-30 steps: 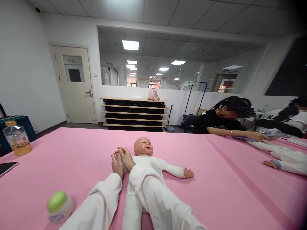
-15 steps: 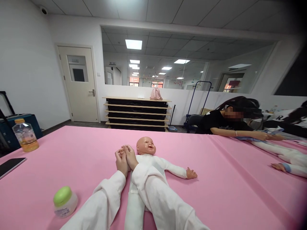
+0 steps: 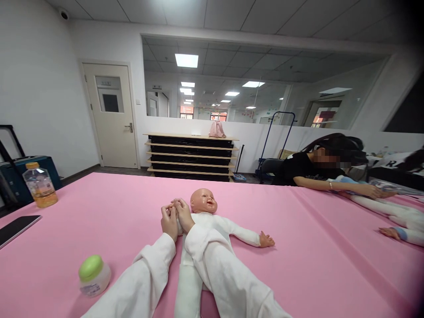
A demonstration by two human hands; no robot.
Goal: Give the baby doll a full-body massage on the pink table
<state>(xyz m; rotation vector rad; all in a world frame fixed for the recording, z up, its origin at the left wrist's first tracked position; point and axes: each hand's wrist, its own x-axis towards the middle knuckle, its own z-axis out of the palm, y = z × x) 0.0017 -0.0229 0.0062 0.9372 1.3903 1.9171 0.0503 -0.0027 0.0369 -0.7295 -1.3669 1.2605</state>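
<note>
A baby doll (image 3: pixel 212 220) in a white suit lies face up on the pink cloth, its bald head (image 3: pixel 202 201) at the far end. Its arm on the right stretches out, ending in a bare hand (image 3: pixel 266 239). Beside the head, the doll's other arm is bent up and mostly covered by my hands. My left hand (image 3: pixel 169 222) has its fingers closed around the doll's hand at the left. My right hand (image 3: pixel 184 214) is curled against the same doll hand, fingertips meeting those of my left. Both my white sleeves cross over the doll's lower body.
A jar with a green lid (image 3: pixel 94 274) stands at the near left. Farther left are a phone (image 3: pixel 18 229) and a bottle of yellow drink (image 3: pixel 41 187). At the right, another person (image 3: pixel 308 170) leans over the table beside a second doll (image 3: pixel 402 218).
The view has shifted slightly, so everything sits a little farther right. My hands keep their hold, with small finger movement. The other person's hands have moved slightly over the cloth.
</note>
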